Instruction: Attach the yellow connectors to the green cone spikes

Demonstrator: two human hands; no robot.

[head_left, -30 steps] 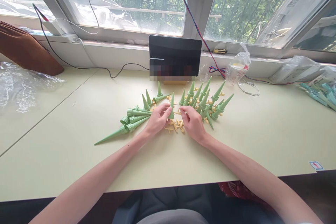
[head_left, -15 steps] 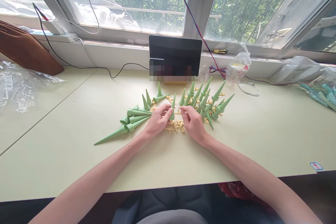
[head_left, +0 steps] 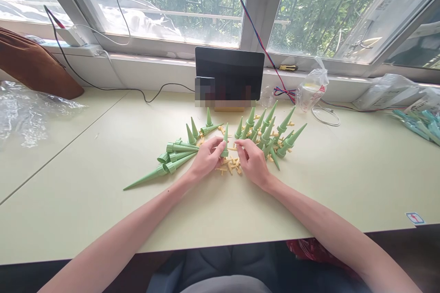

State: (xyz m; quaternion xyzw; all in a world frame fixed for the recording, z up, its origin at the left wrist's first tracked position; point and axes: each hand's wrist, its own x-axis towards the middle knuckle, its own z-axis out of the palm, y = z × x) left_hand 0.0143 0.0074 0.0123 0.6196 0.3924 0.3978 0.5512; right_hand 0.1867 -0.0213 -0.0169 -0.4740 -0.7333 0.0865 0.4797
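Observation:
My left hand [head_left: 207,158] is closed around a green plastic watering spike [head_left: 226,139], which stands nearly upright with its tip up. Just to its right, my right hand [head_left: 253,161] is pinched, with a small yellow plastic fitting [head_left: 233,149] at its fingertips, pointing toward the spike's base. Its far end is partly hidden by my fingers. Loose yellow fittings [head_left: 233,165] lie on the table between my hands. More green spikes [head_left: 178,155] lie on their sides by my left wrist. Beyond my right hand, several green spikes [head_left: 270,130] stand or lean, with yellow fittings at their bases.
A dark tablet [head_left: 229,68] on a wooden stand is at the back of the pale table [head_left: 103,219]. Clear plastic wrapping [head_left: 30,112] and a brown bag [head_left: 30,62] are at left. At right lie a bagged cup [head_left: 312,91], a white cable [head_left: 326,116] and plastic-wrapped teal items [head_left: 417,123].
The spike in my left hand has shifted very slightly to the left. My right hand has barely moved, and the other spikes and fittings lie as before.

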